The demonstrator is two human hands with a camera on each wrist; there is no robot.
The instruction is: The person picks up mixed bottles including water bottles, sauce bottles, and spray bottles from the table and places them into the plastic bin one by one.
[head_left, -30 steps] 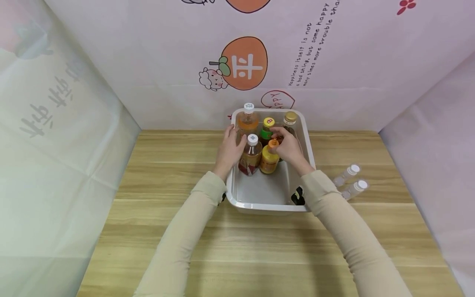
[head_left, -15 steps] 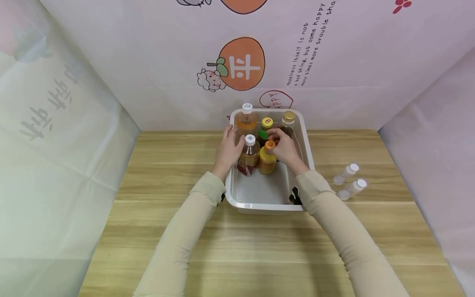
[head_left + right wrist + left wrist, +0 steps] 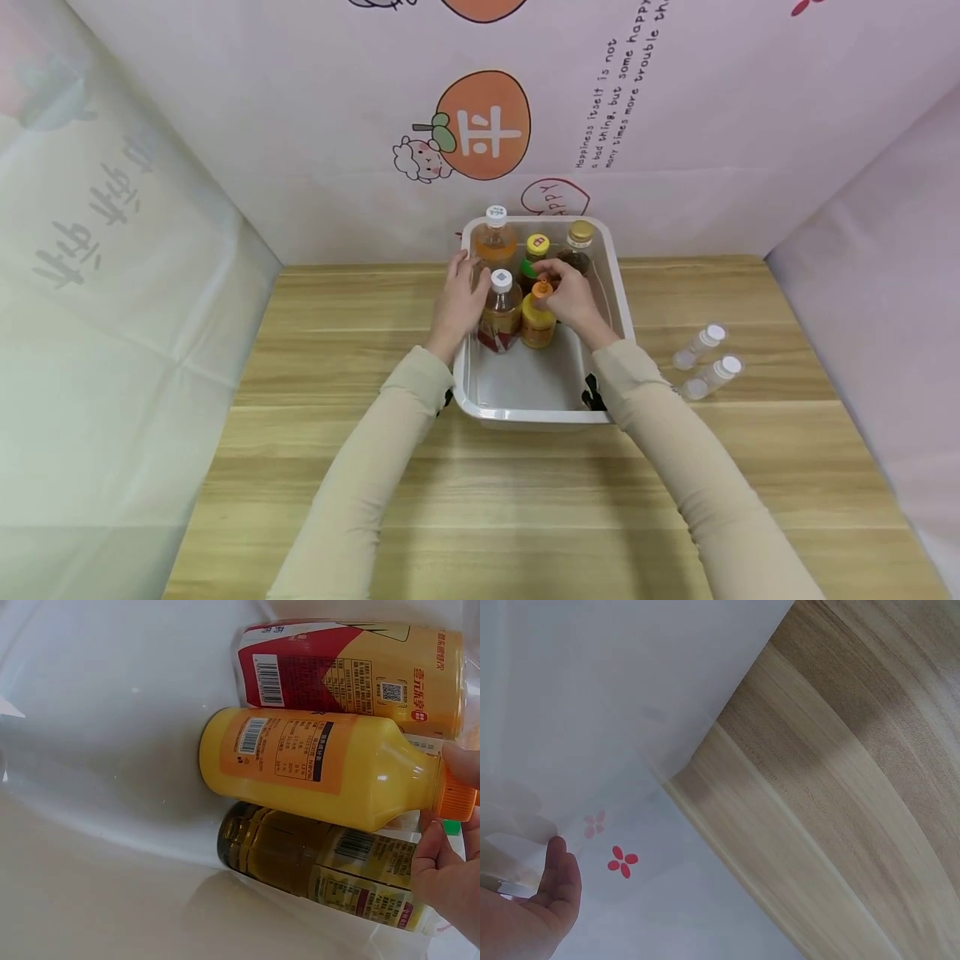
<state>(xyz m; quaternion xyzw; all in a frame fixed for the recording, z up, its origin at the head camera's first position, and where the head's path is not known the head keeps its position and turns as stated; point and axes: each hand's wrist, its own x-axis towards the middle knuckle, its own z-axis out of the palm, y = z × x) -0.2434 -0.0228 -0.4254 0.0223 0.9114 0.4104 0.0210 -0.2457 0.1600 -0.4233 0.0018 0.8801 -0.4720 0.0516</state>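
In the head view a light grey plastic tub [image 3: 517,415] holds several bottles. My right hand [image 3: 572,298] pinches the orange cap of a yellow squeeze bottle [image 3: 537,327], which stands upright; the right wrist view shows finger and thumb at that cap [image 3: 455,796]. My left hand [image 3: 459,304] reaches over the tub's left rim, fingers loosely bent, thumb close beside a white-capped drink bottle [image 3: 500,321] with a red and tan label. In the left wrist view the left hand [image 3: 544,907] shows only at the lower left corner.
Behind stand another white-capped bottle [image 3: 496,240], a yellow-capped bottle [image 3: 536,250] and a gold-capped dark bottle [image 3: 579,250]. Two small clear bottles, a rear one [image 3: 699,346] and a nearer one [image 3: 712,377], lie right of the tub on the wooden table [image 3: 337,400]. Printed sheets surround the table.
The head view has shifted slightly, so the tub and hands appear a little further left. Both hands keep about the same places at the bottles.
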